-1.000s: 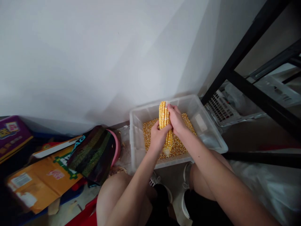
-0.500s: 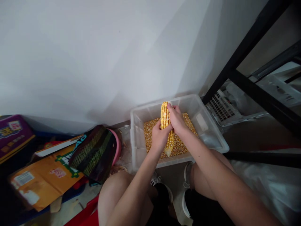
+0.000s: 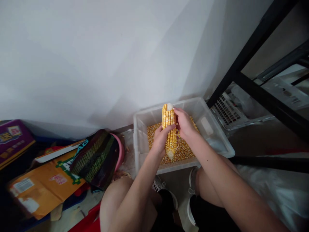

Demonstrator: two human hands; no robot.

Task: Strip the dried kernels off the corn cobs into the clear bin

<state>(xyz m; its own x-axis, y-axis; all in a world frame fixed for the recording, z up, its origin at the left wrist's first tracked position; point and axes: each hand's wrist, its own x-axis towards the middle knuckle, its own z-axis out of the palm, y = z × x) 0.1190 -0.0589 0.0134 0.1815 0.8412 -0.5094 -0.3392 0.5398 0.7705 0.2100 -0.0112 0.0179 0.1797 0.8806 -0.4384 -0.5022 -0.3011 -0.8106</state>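
I hold a yellow corn cob (image 3: 170, 129) upright over a clear plastic bin (image 3: 217, 146) on the floor. My left hand (image 3: 160, 140) wraps the cob's lower left side, thumb across the kernels. My right hand (image 3: 185, 124) grips the cob's upper right side, fingers on the kernels. The bin's bottom is covered with loose corn kernels (image 3: 183, 149). The cob's pale tips show at top and bottom.
A white wall stands just behind the bin. A dark mesh bag over a pink bowl (image 3: 98, 158) lies to the left, beside an orange cardboard box (image 3: 43, 183) and a purple box (image 3: 12, 138). A black metal frame (image 3: 256, 87) and white crates (image 3: 229, 111) are at the right. My knees and shoes are below.
The cob has turned in my hands, showing more of its kernel rows. My right hand has slid from the front of the cob to its right side.
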